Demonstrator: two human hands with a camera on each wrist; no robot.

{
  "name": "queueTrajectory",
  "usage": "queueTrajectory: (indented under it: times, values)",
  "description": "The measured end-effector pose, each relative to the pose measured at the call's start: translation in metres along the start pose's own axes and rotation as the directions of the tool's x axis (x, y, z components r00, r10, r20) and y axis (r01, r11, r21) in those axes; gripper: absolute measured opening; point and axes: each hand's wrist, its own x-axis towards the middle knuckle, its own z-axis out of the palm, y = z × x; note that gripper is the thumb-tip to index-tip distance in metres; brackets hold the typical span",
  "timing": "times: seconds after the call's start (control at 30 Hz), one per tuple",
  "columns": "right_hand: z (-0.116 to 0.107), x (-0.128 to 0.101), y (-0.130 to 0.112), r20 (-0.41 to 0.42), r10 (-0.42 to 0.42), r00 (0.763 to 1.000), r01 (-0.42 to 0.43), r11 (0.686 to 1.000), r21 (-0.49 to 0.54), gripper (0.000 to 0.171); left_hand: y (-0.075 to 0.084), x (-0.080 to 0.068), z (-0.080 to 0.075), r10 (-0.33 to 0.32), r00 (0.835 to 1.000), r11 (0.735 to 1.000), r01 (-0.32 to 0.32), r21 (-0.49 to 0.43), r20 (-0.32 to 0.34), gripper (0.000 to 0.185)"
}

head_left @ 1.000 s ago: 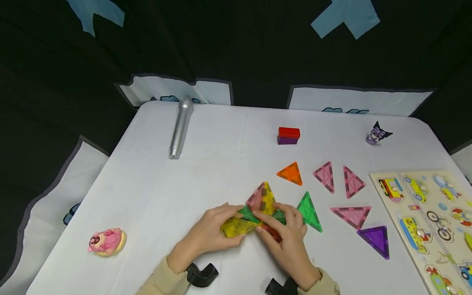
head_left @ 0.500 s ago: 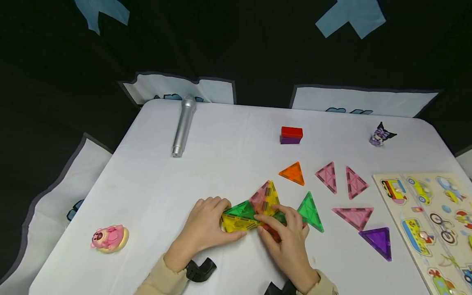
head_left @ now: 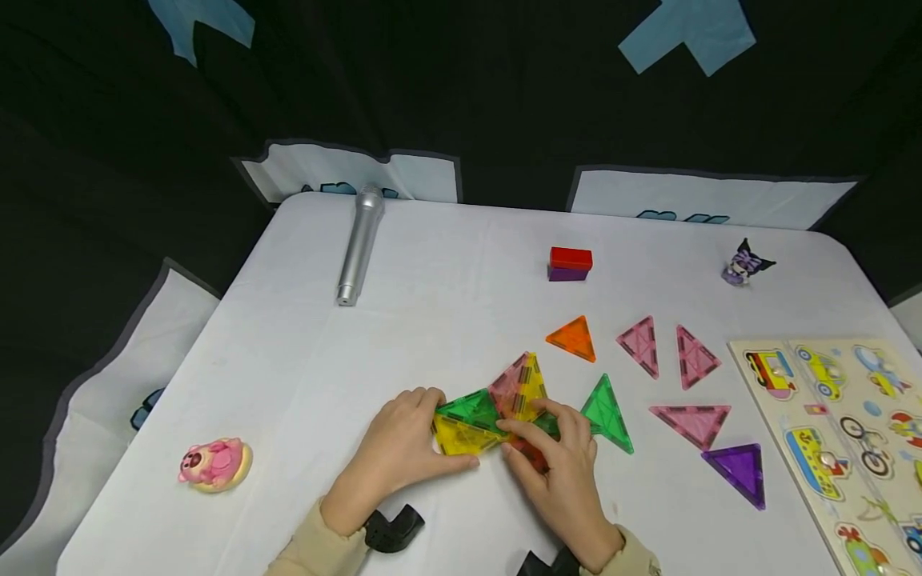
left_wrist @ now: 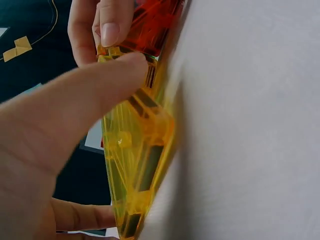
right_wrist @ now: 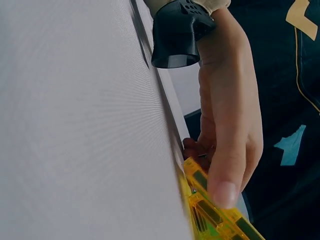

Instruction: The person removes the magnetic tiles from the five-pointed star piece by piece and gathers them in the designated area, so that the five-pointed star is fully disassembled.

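Observation:
Translucent triangular magnetic tiles form a joined, partly raised cluster at the front middle of the table in the head view. It has a yellow tile (head_left: 461, 436), a green tile (head_left: 471, 410), a pink tile (head_left: 507, 388) and a red tile (head_left: 529, 454). My left hand (head_left: 399, 444) holds the cluster's left end, fingers at the far corner and thumb along the near yellow edge. In the left wrist view this thumb crosses the yellow tile (left_wrist: 130, 165). My right hand (head_left: 562, 472) grips the right side over the red tile, its index finger and thumb at the centre.
Loose tiles lie to the right: orange (head_left: 574, 339), green (head_left: 607, 414), several pink (head_left: 695, 424) and purple (head_left: 738, 474). A picture puzzle board (head_left: 785, 408) is at the right edge. Farther off are a silver microphone (head_left: 360, 248), red-purple blocks (head_left: 570, 262), a figurine (head_left: 743, 264); a pink toy (head_left: 214, 464) sits left.
My left hand has slid left along the cluster, uncovering more of the green tile. The yellow and green tiles there have shifted slightly. My right hand keeps nearly the same hold.

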Motion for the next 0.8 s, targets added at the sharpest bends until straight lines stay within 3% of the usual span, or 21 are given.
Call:
queueTrajectory:
  times: [0.1,0.33,0.47,0.53,0.63,0.8]
  values:
    - [0.000,0.000,0.001,-0.002,-0.004,1.000,0.004,1.000,0.012,0.026,0.000,0.001,0.002,0.018,1.000,0.999,-0.018,0.027,-0.025,0.069]
    - [0.001,0.000,0.002,0.002,-0.002,1.000,0.002,0.999,0.042,0.026,0.000,0.003,0.003,-0.013,0.999,1.000,0.013,-0.001,-0.046,0.054]
    - [0.001,0.001,0.003,-0.010,-0.015,1.000,0.016,0.999,0.044,0.026,0.000,0.004,-0.001,-0.037,0.999,0.997,0.035,-0.076,-0.017,0.045]
    - [0.000,0.002,0.003,-0.014,-0.020,1.000,0.020,0.999,0.043,0.026,0.000,0.004,-0.004,-0.047,0.999,0.985,0.051,-0.163,0.026,0.041]
    - [0.000,0.002,0.002,-0.008,-0.021,1.000,0.022,0.999,0.044,0.027,-0.002,0.003,-0.008,-0.041,0.995,0.942,0.070,-0.329,0.092,0.038]
    - [0.000,0.001,0.002,0.011,-0.023,1.000,0.022,0.999,0.039,0.026,-0.010,0.003,-0.015,-0.032,0.986,0.814,0.120,-0.568,0.163,0.033]
